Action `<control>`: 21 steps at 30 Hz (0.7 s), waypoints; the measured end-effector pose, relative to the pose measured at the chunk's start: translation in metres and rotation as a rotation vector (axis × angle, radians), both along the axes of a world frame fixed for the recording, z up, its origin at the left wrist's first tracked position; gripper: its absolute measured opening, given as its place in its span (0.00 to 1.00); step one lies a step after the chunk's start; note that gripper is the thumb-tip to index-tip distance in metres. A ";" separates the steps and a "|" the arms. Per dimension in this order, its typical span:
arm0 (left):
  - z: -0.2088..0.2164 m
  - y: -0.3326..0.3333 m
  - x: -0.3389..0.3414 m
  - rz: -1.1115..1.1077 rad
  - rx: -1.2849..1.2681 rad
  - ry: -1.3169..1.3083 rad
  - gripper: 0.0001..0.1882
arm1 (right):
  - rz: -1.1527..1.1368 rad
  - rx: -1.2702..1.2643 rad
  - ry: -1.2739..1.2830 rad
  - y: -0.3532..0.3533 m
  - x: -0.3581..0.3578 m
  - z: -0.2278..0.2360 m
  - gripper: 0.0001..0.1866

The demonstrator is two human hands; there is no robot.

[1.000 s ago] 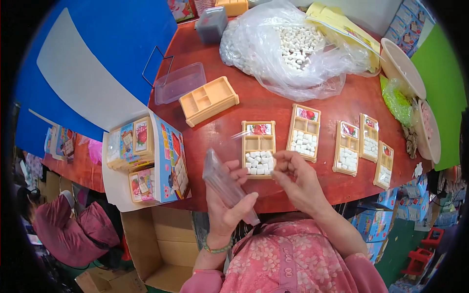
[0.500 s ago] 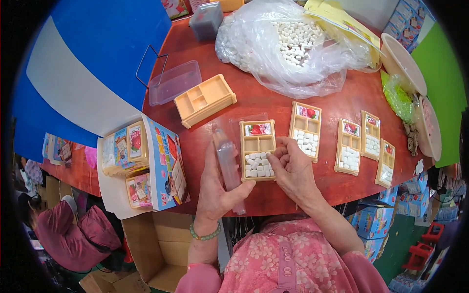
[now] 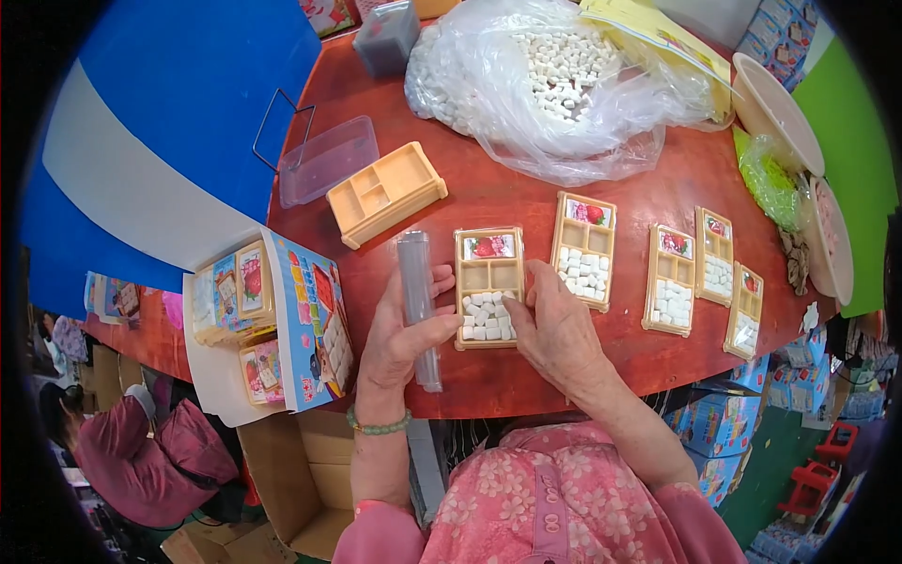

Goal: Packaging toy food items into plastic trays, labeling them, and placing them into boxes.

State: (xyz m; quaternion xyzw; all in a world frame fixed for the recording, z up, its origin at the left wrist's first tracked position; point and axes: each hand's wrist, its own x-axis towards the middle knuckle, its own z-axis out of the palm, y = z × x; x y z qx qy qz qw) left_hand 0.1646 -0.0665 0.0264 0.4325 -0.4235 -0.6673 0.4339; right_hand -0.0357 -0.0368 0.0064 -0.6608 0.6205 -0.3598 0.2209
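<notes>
By the near bench (image 3: 489, 390) edge, lids (image 3: 414, 268) are gripped by the left hand (image 3: 390, 334), a tray (image 3: 505, 277) flanked by the right hand (image 3: 564, 338), fingers narrowly parted.

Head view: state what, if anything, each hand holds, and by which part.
Left hand: a stack of clear plastic covers, held around its middle. Right hand: at the tray's right edge; a grip cannot be told.

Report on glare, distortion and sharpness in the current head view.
Head view: the fisheye bows the near edge of the table, and the corners go black. Head view: pale sheen on the bag and on the clear lids in the left hand. Head view: the tray between the hands looks fairly sharp, the co-worker at lower left softer.
</notes>
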 end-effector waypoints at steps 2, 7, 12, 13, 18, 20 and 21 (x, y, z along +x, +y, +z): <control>-0.002 -0.001 0.000 -0.009 0.021 0.039 0.40 | 0.003 0.144 0.014 -0.001 0.001 0.004 0.22; -0.003 -0.002 0.000 0.029 0.016 0.075 0.37 | -0.002 0.190 0.176 0.001 0.006 0.022 0.23; -0.004 0.002 0.001 0.061 0.003 0.057 0.35 | 0.118 -0.078 0.318 -0.005 0.013 0.026 0.26; -0.007 0.003 0.004 0.043 0.012 0.103 0.37 | 0.159 -0.110 0.416 -0.006 0.018 0.019 0.27; -0.006 0.010 0.002 0.049 0.009 0.052 0.38 | 0.247 -0.085 0.546 -0.008 0.019 -0.006 0.28; -0.006 0.012 0.003 0.061 -0.021 -0.005 0.39 | 0.252 -0.099 0.547 -0.007 0.016 -0.008 0.28; -0.005 0.012 0.003 0.068 -0.043 -0.054 0.41 | 0.254 -0.104 0.555 -0.007 0.015 -0.008 0.28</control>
